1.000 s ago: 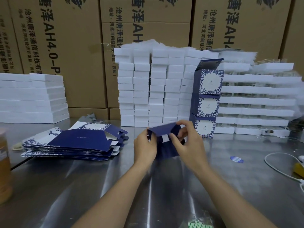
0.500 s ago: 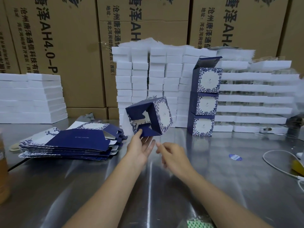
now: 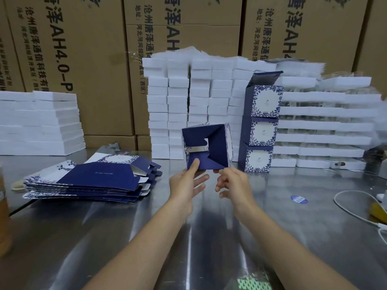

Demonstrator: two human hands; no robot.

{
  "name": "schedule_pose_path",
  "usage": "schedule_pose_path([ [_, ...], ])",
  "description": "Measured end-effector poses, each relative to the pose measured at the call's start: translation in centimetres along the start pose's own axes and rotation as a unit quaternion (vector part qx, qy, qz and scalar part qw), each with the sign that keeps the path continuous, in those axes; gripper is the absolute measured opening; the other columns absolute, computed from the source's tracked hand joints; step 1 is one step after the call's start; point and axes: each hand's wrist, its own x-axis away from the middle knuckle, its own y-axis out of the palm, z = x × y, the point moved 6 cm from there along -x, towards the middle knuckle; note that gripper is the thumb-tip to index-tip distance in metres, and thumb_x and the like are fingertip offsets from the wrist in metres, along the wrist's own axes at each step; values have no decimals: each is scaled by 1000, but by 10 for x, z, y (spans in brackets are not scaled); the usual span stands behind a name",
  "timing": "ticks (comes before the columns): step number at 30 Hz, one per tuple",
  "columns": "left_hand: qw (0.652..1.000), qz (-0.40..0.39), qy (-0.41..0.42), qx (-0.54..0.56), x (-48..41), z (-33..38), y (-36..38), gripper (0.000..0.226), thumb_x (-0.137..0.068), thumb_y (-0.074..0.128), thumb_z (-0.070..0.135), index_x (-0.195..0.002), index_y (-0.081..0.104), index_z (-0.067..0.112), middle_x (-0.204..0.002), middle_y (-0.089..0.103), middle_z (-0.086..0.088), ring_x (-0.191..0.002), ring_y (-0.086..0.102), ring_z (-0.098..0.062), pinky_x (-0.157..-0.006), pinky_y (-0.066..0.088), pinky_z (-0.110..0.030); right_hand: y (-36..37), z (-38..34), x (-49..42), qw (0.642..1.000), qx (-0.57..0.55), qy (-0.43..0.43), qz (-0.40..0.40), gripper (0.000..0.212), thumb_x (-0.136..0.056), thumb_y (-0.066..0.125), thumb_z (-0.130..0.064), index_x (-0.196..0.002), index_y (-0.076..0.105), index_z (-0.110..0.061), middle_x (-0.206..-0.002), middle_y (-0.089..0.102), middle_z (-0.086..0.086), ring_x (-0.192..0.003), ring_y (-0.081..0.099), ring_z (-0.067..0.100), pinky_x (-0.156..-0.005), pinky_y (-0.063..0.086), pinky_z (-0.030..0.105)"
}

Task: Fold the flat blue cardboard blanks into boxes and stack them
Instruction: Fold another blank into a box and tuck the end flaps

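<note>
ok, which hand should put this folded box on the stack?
Left, probably. The left hand pinches the folded blue box, thumb on its bottom flap; the right hand only touches its lower corner. The stack of three boxes stands to the right, though.

Above the steel table (image 3: 104, 237), the left hand (image 3: 184, 185) pinches the half-folded blue box (image 3: 213, 143) at its 7 o'clock corner, the right hand (image 3: 234, 183) touches its 5 o'clock corner, flat blanks (image 3: 94, 181) lie at 9 o'clock, and three stacked boxes (image 3: 261, 130) stand at 2 o'clock.
</note>
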Motion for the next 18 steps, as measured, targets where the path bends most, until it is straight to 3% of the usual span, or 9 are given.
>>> schedule_pose_path([
  [8,999,34,23,5,2,4,-2,24,-96,77,36,-105,74,15,-89,82,3,-80,80,-16,-66,61,-27,-7,1,-3,999,28,5,41,23,-99,59,-20,-80,71,-12,-54,54,-1,-49,54,14,-47,40,23],
  [14,998,40,44,-8,-1,5,-2,16,-95,79,28,-96,65,22,-83,81,4,-74,80,-16,-63,61,-27,-10,3,-5,999,20,17,47,22,-98,62,-22,-82,70,-11,-54,52,-1,-49,52,15,-48,38,24],
  [18,996,52,66,-39,-3,7,-2,7,-97,77,24,-97,71,21,-98,80,-4,-72,79,-15,-62,60,-25,-9,7,-7,998,12,31,49,24,-100,62,-20,-79,68,-10,-53,51,-2,-48,50,13,-49,37,23],
])
